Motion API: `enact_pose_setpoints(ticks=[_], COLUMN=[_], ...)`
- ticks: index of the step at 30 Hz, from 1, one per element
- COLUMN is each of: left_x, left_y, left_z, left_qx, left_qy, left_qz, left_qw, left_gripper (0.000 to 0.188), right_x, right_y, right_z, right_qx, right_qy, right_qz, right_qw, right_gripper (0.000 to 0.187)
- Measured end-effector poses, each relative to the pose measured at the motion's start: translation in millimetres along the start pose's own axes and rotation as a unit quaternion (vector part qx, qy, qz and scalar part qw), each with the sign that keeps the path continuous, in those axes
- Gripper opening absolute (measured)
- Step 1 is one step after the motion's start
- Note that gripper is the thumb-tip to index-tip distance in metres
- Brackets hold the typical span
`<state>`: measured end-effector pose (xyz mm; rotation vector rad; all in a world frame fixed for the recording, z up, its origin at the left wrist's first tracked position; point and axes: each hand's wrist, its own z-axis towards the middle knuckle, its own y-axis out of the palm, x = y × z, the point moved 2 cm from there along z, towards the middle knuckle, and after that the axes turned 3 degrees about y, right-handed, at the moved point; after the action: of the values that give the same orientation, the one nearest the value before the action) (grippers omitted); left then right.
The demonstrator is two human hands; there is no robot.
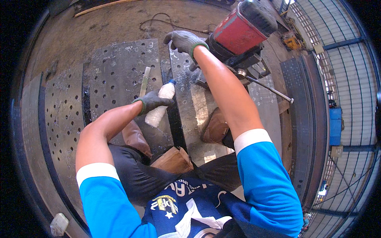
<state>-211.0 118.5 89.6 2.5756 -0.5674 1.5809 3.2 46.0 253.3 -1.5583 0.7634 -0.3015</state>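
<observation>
My left hand (152, 100), in a grey glove with a green cuff, is wrapped across the middle of a white plastic bottle (166, 91) with a blue cap. The bottle lies tilted over a drilled steel plate, its cap end pointing away from me. A flat pale metal strip (145, 79) lies just beyond that hand. My right hand (184, 42), gloved the same way, reaches farther out over the far end of the plates. Its fingers stretch leftward and bend down at the tips, with nothing visible in them. Right beside it stands a red and black drilling machine (240, 33).
Several steel plates with rows of holes (65, 115) lie side by side, with dark gaps between. A metal lever (274, 90) sticks out from the machine. A black cable (160, 20) lies beyond. Stacked steel (307, 115) and a blue box (335, 126) are at right.
</observation>
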Motion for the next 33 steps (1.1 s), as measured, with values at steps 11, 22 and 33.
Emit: enact_pose_setpoints(ticks=[11,22,33], left_x=[-7.2,-1.8,-12.0], left_y=[-0.9,-0.3,-3.1], left_z=[7.4,2.5,8.2], left_qx=[0.001,0.005,0.004], left_qy=[-0.015,0.01,-0.059], left_qz=[0.073,0.055,0.161], left_qw=[0.997,0.998,0.985], left_gripper=[0.092,0.09,0.095], right_x=[-1.9,11.2,-1.4], right_y=[-1.6,12.4,5.1], right_z=[-2.9,10.2,1.4], right_qx=[-0.01,-0.005,-0.017], right_qy=[0.009,0.02,0.036], right_qz=[0.039,0.027,0.038], right_qw=[0.999,0.999,0.998], right_gripper=[0.04,0.037,0.033])
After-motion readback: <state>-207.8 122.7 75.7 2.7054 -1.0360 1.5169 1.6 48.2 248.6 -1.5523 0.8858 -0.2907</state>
